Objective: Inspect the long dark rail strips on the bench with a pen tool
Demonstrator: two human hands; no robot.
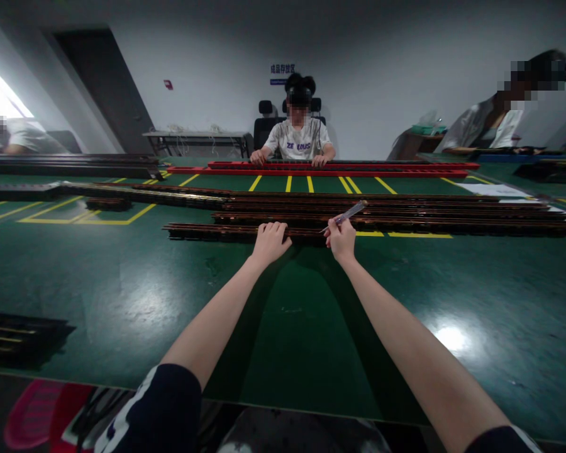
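A long dark strip (207,233) lies crosswise on the green table in front of me. My left hand (270,241) grips it, fingers bent over the top and thumb at the near side. In my right hand (342,240) is a slim screwdriver (353,211) with a clear handle, which slants up to the right. Its thin shaft points down and left at the strip, between my two hands; whether the tip touches I cannot tell. Just behind lies a bundle of similar dark, copper-edged strips (405,207), reaching far to the right.
Red rails (382,168) lie farther back, under the hands of a person (298,135) sitting opposite. Dark strips (19,336) are at the near left, others (66,165) at the far left. White papers (495,190) lie to the right. Yellow tape (75,220) marks the green table (146,302).
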